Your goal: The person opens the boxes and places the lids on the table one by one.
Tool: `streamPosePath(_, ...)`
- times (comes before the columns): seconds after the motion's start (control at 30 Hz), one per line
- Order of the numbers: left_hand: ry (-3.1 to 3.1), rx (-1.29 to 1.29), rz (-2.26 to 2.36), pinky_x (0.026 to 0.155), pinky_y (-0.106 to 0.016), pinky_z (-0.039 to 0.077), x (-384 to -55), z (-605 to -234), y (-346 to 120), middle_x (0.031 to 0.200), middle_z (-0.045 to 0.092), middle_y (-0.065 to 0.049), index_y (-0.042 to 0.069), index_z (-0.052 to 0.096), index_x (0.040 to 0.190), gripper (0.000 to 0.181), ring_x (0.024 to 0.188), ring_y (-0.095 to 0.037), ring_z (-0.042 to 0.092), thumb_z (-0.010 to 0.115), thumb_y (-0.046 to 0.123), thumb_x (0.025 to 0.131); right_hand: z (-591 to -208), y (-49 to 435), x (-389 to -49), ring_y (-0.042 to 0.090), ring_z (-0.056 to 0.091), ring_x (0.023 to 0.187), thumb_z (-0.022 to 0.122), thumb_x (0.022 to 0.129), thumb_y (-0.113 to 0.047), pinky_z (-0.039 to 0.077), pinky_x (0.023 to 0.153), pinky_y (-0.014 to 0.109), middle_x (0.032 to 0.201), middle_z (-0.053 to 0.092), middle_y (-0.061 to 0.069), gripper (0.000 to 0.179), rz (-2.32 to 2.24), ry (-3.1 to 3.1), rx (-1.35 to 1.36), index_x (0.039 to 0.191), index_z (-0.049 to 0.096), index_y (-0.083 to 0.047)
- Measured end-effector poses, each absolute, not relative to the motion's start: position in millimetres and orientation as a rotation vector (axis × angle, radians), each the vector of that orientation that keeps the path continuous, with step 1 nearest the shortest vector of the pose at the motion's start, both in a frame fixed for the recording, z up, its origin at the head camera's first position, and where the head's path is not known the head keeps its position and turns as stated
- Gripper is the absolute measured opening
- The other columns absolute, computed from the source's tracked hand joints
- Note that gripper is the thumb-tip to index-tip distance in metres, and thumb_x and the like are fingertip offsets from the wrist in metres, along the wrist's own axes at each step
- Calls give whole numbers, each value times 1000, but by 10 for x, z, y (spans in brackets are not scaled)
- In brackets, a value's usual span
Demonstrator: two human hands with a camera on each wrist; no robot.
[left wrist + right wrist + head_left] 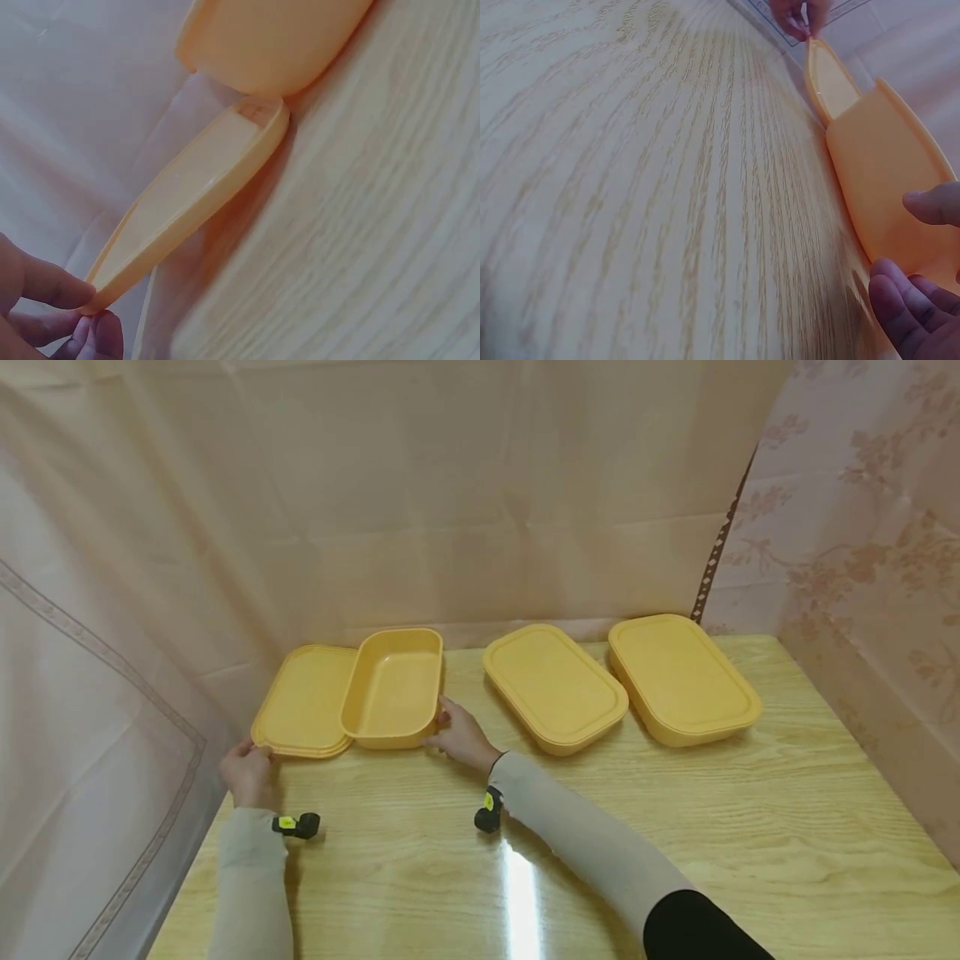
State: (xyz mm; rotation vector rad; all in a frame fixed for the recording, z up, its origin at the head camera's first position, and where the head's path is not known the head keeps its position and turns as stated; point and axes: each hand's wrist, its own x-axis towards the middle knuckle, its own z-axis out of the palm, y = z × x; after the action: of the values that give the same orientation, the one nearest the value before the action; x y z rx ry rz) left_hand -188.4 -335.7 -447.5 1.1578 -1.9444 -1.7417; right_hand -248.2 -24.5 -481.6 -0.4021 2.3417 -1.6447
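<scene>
My left hand (247,774) pinches the near left corner of a flat yellow lid (303,702) between thumb and fingers. In the left wrist view this lid (172,191) slants, its pinched end raised off the table and its raised edge facing up. An uncovered yellow food container (393,685) stands right beside it, overlapping the lid's right edge in the head view. At the container's near right corner, my right hand (461,735) holds it. The right wrist view has the thumb on the container's wall (892,172) and the fingers (896,296) low at its bottom edge.
Two more yellow containers with lids on, one nearer the middle (555,685) and one farther right (682,681), stand slanted along the back of the wood-grain table (750,827). Beige curtains (450,485) hang close behind, with patterned cloth (862,568) at the right.
</scene>
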Motion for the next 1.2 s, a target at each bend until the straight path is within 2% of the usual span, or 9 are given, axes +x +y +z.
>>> streamPosePath(0.1, -2003, 1162, -1725, 97, -21, 45, -1885, -4507, -3376, 144, 43, -17, -2, 35, 148, 60, 121, -20, 47, 46, -6, 90, -4788, -229, -2477, 10, 56, 60, 78, 78, -3, 48, 49, 21, 110, 55, 15, 89, -1656, 2325, -409, 152, 29, -5)
streamPosePath(0.17, -2019, 1156, -1749, 110, -28, 39, -1879, -4526, -3387, 153, 34, -20, -4, 31, 149, 60, 135, -26, 38, 44, -6, 91, -4764, -217, -2467, 10, 57, 60, 78, 78, -2, 50, 50, 22, 107, 55, 14, 88, -1652, 2325, -421, 152, 30, -3)
streamPosePath(0.23, -2045, 1154, -1755, 116, -35, 33, -1870, -4546, -3399, 154, 31, -23, -7, 29, 148, 59, 140, -29, 33, 45, -5, 91, -4738, -209, -2454, 10, 57, 61, 78, 78, -2, 50, 51, 23, 106, 54, 13, 88, -1653, 2320, -417, 151, 30, -3)
streamPosePath(0.57, -2307, 1166, -1574, 117, -48, 30, -1815, -4587, -3434, 150, 34, -32, -12, 32, 145, 56, 138, -41, 35, 43, 1, 92, -4777, -228, -2458, 9, 54, 60, 78, 79, -2, 46, 48, 18, 114, 55, 20, 87, -1610, 2357, -391, 152, 30, -5)
streamPosePath(0.7, -2477, 1136, -1372, 108, -50, 38, -1795, -4610, -3446, 137, 46, -33, -13, 46, 135, 50, 118, -40, 45, 43, 6, 89, -4787, -220, -2446, 8, 53, 60, 77, 79, -2, 46, 47, 18, 114, 55, 19, 87, -1606, 2358, -399, 152, 30, -5)
streamPosePath(0.8, -2592, 1107, -1205, 96, -53, 41, -1786, -4621, -3450, 122, 52, -32, -14, 53, 124, 44, 102, -39, 45, 44, 10, 88, -4790, -208, -2441, 8, 52, 60, 77, 80, -4, 46, 47, 18, 112, 55, 18, 86, -1601, 2357, -409, 152, 30, -7)
streamPosePath(0.93, -2643, 1103, -1231, 105, -55, 40, -1784, -4603, -3455, 133, 49, -35, -13, 51, 130, 45, 117, -45, 48, 44, 12, 92, -4795, -189, -2444, 9, 51, 60, 78, 80, -6, 45, 46, 19, 111, 55, 17, 85, -1592, 2364, -424, 152, 32, -9)
streamPosePath(1.03, -2626, 1115, -1343, 113, -57, 32, -1794, -4576, -3461, 147, 35, -36, -14, 38, 140, 51, 136, -50, 35, 43, 10, 96, -4795, -180, -2452, 10, 51, 60, 77, 80, -6, 45, 44, 19, 112, 55, 17, 85, -1591, 2362, -426, 152, 32, -9)
streamPosePath(1.2, -2608, 1123, -1380, 114, -57, 31, -1808, -4555, -3466, 150, 32, -34, -13, 37, 142, 51, 139, -49, 32, 44, 10, 97, -4786, -183, -2462, 10, 52, 60, 76, 81, -7, 45, 44, 19, 113, 55, 15, 85, -1593, 2362, -406, 153, 30, -8)
